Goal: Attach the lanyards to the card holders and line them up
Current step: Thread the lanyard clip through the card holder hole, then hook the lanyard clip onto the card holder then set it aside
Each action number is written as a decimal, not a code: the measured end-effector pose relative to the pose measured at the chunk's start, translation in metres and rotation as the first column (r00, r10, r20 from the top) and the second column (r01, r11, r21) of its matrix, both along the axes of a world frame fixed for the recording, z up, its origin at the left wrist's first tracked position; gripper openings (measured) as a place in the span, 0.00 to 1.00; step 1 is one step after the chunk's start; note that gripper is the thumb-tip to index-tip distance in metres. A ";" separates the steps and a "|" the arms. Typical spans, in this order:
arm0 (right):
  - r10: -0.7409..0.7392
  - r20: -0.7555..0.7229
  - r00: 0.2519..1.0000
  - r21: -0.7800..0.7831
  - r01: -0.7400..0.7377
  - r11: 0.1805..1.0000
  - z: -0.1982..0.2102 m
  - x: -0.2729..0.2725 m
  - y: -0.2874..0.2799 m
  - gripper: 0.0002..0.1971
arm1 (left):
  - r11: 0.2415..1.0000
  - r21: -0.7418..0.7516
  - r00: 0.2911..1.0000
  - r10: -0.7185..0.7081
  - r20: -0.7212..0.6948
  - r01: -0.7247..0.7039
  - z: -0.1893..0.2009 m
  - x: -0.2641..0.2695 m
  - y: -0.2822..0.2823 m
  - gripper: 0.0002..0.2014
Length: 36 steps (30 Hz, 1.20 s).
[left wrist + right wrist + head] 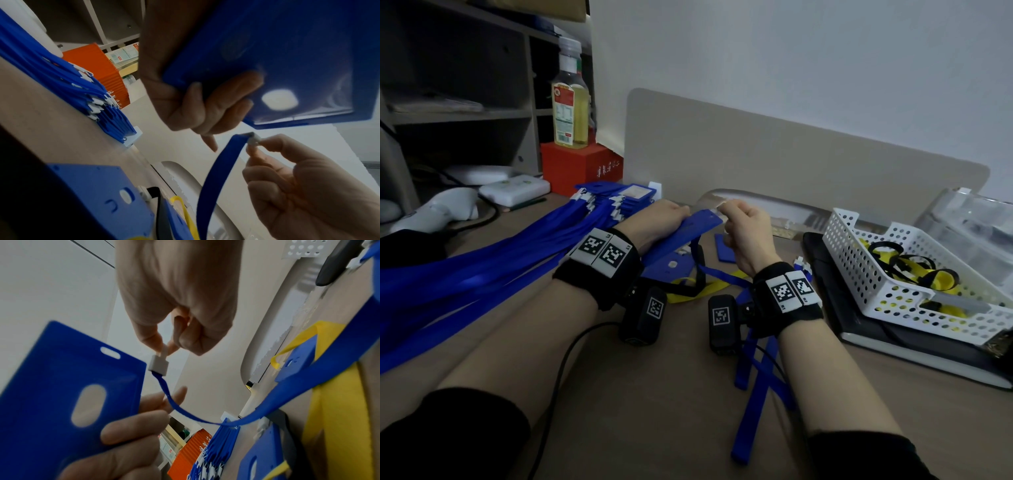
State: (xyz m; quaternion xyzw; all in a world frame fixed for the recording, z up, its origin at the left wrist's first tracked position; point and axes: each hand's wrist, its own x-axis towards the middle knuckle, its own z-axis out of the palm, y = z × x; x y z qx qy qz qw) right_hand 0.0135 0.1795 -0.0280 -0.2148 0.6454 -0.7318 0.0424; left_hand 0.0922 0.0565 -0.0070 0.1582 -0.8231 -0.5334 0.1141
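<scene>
My left hand grips a blue card holder by its side, lifted above the desk; its slot and oval cut-out face the right wrist view. My right hand pinches the white clip at the end of a blue lanyard, held just right of the holder's top edge and apart from it. The strap trails down over the desk toward me. A row of blue holders with lanyards attached lies at the left, straps fanning out.
Loose blue holders and a yellow and black lanyard lie on the desk under my hands. A white perforated basket with yellow lanyards stands on a dark pad at the right. A red box and a bottle stand at the back left.
</scene>
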 end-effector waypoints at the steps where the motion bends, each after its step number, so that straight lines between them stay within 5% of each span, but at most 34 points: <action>1: 0.006 -0.028 1.000 -0.015 -0.007 1.000 0.001 0.000 0.001 0.13 | 1.000 -0.014 1.000 0.025 -0.011 -0.026 0.000 0.000 -0.002 0.19; 13: 0.089 -0.218 0.972 0.106 -0.067 0.992 0.001 0.006 -0.003 0.09 | 0.966 -0.210 0.988 0.145 -0.056 -0.153 -0.001 -0.006 -0.014 0.17; 24: 0.115 -0.250 0.961 0.144 -0.080 0.986 0.002 0.007 -0.006 0.07 | 0.969 -0.157 0.981 0.186 -0.052 -0.192 -0.002 -0.005 -0.019 0.15; 36: 0.154 -0.536 0.830 0.360 0.060 0.931 0.003 0.002 -0.005 0.07 | 0.963 -0.128 0.971 0.234 -0.042 -0.237 -0.004 -0.004 -0.037 0.13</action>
